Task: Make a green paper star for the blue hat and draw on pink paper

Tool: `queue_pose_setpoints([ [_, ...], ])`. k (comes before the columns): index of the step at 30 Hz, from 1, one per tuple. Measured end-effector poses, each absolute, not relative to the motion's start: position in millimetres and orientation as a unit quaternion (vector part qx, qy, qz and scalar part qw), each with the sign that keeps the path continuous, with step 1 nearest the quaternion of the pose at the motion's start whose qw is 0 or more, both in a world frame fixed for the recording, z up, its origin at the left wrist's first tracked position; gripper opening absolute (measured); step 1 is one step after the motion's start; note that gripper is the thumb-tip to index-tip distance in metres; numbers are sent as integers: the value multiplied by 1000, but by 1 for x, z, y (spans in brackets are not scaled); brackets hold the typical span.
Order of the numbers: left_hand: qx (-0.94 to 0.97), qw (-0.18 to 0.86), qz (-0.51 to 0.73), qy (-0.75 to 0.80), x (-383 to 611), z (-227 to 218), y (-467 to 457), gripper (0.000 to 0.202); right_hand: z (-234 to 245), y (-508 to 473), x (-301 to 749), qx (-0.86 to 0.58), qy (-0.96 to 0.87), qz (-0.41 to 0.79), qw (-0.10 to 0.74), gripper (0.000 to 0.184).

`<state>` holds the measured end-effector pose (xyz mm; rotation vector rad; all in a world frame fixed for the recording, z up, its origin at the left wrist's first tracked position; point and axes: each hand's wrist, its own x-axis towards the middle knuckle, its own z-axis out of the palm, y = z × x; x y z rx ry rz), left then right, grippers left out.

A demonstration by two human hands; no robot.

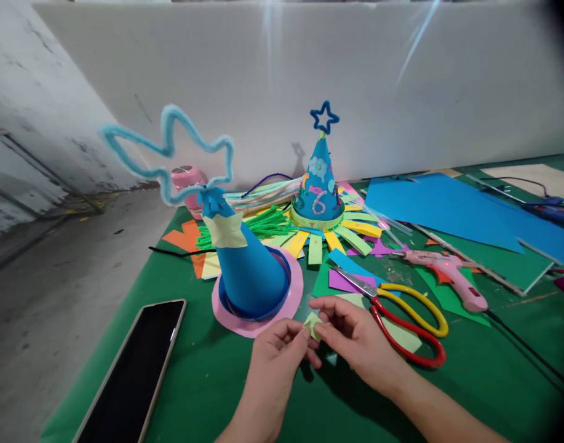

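Note:
Between the fingertips of my left hand [279,360] and my right hand [353,341] is a small pale yellow-green paper star [312,325]. Both hands pinch it, thumbs on top, just above the table. Beyond my left hand stands a blue paper cone hat [251,271] with a pink brim [294,295], a pale yellow paper star [226,231] on its side and a light blue pipe-cleaner star [171,151] on its tip. Scissors [378,298] with one red and one yellow handle lie beside my right hand.
A phone [131,375] lies at the left table edge. A pink glue gun [448,274] with a cord rests at right. Further back are a decorated blue hat [319,184], green pipe cleaners [267,224], a pink can [188,184] and blue card sheets [443,203].

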<state>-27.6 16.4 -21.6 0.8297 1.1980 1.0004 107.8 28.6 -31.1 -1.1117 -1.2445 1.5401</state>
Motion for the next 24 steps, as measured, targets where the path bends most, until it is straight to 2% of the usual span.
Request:
queue_pose_setpoints([
  [7, 384, 658, 401, 508, -26, -22, 15, 16, -24, 28, 111, -460, -504, 604, 412, 25],
  [11, 381, 676, 405, 484, -26, -25, 15, 16, -25, 28, 111, -446, -514, 614, 400, 12],
  [18, 330, 691, 438, 471, -28, -18, 14, 14, -22, 33, 116, -425, -510, 634, 397, 16],
  [24, 363, 700, 418, 452, -29, -19, 17, 16, -22, 34, 119, -411, -506, 656, 382, 18],
])
